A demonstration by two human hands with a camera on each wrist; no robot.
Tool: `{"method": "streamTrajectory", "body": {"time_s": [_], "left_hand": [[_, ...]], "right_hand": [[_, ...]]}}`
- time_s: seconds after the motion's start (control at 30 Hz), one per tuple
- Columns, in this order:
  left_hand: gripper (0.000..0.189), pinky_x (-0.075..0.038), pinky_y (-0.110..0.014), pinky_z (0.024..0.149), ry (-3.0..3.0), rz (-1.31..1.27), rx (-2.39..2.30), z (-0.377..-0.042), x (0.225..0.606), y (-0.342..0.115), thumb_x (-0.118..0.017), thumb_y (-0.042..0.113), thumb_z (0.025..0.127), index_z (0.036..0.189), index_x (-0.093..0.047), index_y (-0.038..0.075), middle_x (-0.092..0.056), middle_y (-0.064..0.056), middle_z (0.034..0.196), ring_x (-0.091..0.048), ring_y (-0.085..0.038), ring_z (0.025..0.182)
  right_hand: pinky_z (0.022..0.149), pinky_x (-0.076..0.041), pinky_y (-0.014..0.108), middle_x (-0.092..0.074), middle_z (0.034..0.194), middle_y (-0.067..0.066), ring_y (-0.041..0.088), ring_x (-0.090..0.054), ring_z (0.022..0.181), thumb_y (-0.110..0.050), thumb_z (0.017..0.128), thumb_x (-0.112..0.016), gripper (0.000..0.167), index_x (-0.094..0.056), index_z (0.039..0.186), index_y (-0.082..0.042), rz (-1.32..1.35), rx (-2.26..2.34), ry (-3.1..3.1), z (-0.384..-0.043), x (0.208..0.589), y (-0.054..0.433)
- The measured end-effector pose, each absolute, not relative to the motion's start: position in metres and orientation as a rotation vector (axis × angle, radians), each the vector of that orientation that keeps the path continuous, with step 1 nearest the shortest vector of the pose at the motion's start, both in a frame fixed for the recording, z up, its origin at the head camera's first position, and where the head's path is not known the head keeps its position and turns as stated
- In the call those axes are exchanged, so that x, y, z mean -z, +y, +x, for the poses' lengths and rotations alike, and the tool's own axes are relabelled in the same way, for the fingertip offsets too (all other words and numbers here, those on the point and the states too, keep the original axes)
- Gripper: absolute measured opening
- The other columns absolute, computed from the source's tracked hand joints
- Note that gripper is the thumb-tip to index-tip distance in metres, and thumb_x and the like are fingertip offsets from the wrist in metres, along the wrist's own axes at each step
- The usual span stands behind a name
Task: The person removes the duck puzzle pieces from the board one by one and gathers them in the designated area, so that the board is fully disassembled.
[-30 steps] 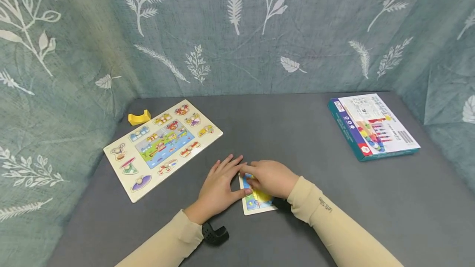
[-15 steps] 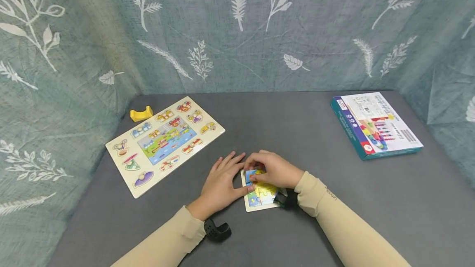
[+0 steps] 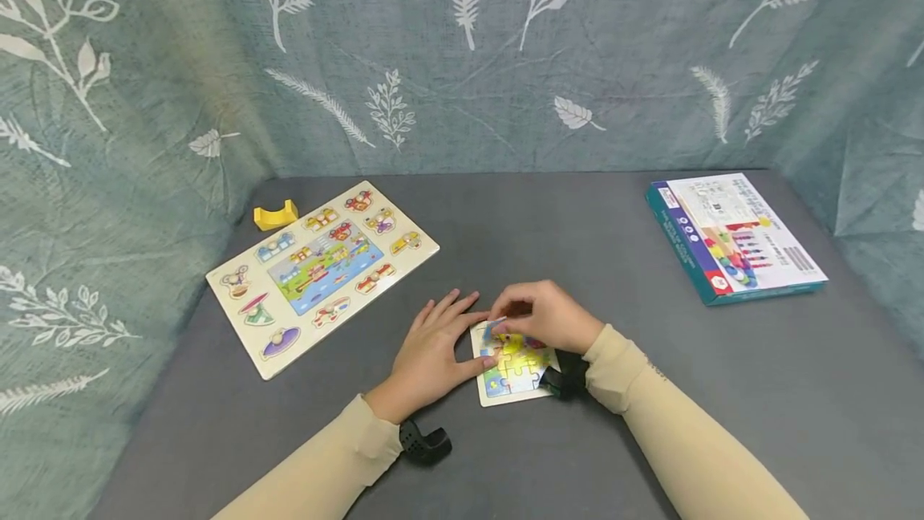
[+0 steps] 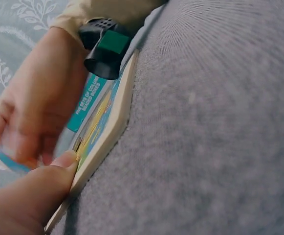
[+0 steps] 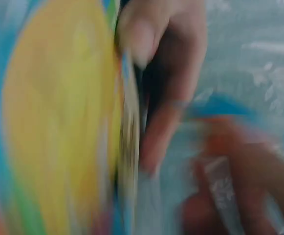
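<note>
A small jigsaw puzzle [image 3: 514, 375] with a yellow picture and a pale wooden frame lies on the table in the head view. My left hand [image 3: 430, 363] is spread flat at its left side, the thumb resting on the frame's edge. Over the puzzle's upper left corner, my right hand [image 3: 550, 315] pinches a puzzle piece with blue on it. That blue piece [image 4: 10, 160] is raised off the board in the left wrist view, partly hidden by the fingers. Blur fills the right wrist view, where the puzzle's yellow picture [image 5: 58, 112] takes up the left.
A larger wooden knob puzzle [image 3: 325, 275] lies to the left, with a yellow curved block [image 3: 276, 216] behind it. At the back right sits a teal and white box [image 3: 739, 239]. A patterned curtain [image 3: 433, 54] hangs behind the grey table.
My right hand has lifted away from the puzzle, up and slightly right, with the blue piece between its fingers. More of the yellow picture shows. The left hand stays put.
</note>
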State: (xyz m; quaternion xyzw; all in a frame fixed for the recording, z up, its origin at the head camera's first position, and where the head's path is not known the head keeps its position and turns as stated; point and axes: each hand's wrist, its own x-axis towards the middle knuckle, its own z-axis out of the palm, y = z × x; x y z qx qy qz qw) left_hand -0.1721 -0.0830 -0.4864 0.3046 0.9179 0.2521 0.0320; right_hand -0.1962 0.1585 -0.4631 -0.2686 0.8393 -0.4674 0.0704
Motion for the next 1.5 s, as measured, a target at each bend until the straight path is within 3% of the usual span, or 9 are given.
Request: {"method": "streamTrajectory", "body": {"time_s": [0.3,0.43,0.57,0.67,0.8,0.9,1.03,1.37,1.5], "left_hand": [[0.065,-0.005,-0.056,0.128,2.695,0.991,-0.762,-0.164,0.493,-0.076,-0.071,0.047,0.100,0.155,-0.053,0.018,-0.032,-0.006,0.170,-0.013,-0.030,0.160],[0.064,-0.005,-0.056,0.128,2.686,0.973,-0.757,-0.156,0.499,-0.076,-0.071,0.045,0.100,0.156,-0.053,0.019,-0.032,-0.003,0.169,-0.013,-0.029,0.160],[0.068,-0.007,-0.054,0.128,2.692,0.962,-0.804,-0.155,0.500,-0.074,-0.073,0.045,0.098,0.156,-0.051,0.016,-0.035,-0.003,0.169,-0.015,-0.028,0.160],[0.072,-0.009,-0.051,0.128,2.728,0.929,-0.837,-0.157,0.499,-0.075,-0.075,0.045,0.097,0.157,-0.049,0.013,-0.037,-0.004,0.167,-0.019,-0.027,0.159],[0.072,-0.013,-0.051,0.128,2.783,0.894,-0.843,-0.158,0.499,-0.077,-0.076,0.044,0.096,0.155,-0.050,0.011,-0.040,-0.006,0.165,-0.022,-0.027,0.158],[0.067,-0.015,-0.053,0.128,2.811,0.899,-0.840,-0.158,0.498,-0.076,-0.077,0.041,0.096,0.151,-0.054,0.010,-0.041,-0.007,0.164,-0.024,-0.029,0.157],[0.062,-0.017,-0.054,0.127,2.825,0.905,-0.831,-0.158,0.497,-0.077,-0.077,0.040,0.096,0.147,-0.058,0.010,-0.044,-0.008,0.163,-0.026,-0.030,0.157],[0.062,-0.016,-0.055,0.127,2.838,0.920,-0.825,-0.165,0.492,-0.079,-0.078,0.040,0.096,0.147,-0.059,0.011,-0.044,-0.008,0.162,-0.027,-0.030,0.156],[0.061,-0.015,-0.054,0.127,2.840,0.908,-0.825,-0.168,0.487,-0.082,-0.078,0.039,0.096,0.146,-0.060,0.010,-0.044,-0.009,0.162,-0.026,-0.030,0.157]], "right_hand": [[0.076,-0.060,0.031,-0.076,0.097,0.008,0.019,-0.073,0.085,-0.004,0.097,-0.076,0.018,-0.076,0.114,0.001,-0.218,1.496,2.678,-0.216,0.474,0.216],[0.081,-0.058,0.041,-0.074,0.098,0.008,0.024,-0.070,0.087,-0.008,0.097,-0.077,0.019,-0.077,0.114,-0.001,-0.250,1.357,2.723,-0.223,0.486,0.211],[0.088,-0.054,0.047,-0.066,0.114,0.013,0.031,-0.062,0.100,-0.011,0.092,-0.082,0.030,-0.076,0.121,-0.005,-0.298,1.165,2.917,-0.221,0.486,0.207],[0.081,-0.055,0.041,-0.064,0.106,0.008,0.025,-0.061,0.092,-0.012,0.091,-0.084,0.031,-0.077,0.120,-0.006,-0.525,1.108,2.901,-0.217,0.474,0.202],[0.072,-0.054,0.031,-0.061,0.080,-0.007,0.009,-0.054,0.068,-0.010,0.092,-0.083,0.025,-0.080,0.116,-0.006,-0.908,1.033,2.525,-0.207,0.454,0.186],[0.068,-0.054,0.025,-0.060,0.075,-0.010,0.002,-0.052,0.063,-0.009,0.092,-0.082,0.028,-0.079,0.119,-0.005,-0.976,0.941,2.367,-0.199,0.451,0.175],[0.057,-0.050,0.021,-0.059,0.076,-0.010,0.001,-0.052,0.064,-0.009,0.089,-0.085,0.029,-0.080,0.118,-0.006,-0.949,0.888,2.414,-0.195,0.454,0.169],[0.068,-0.051,0.024,-0.057,0.099,-0.001,0.008,-0.049,0.077,-0.013,0.085,-0.089,0.027,-0.079,0.111,-0.012,-1.028,0.914,2.473,-0.205,0.454,0.169],[0.068,-0.050,0.025,-0.062,0.097,-0.002,0.009,-0.051,0.076,-0.005,0.089,-0.084,0.022,-0.079,0.110,-0.010,-1.052,0.982,2.463,-0.214,0.453,0.169]]}}
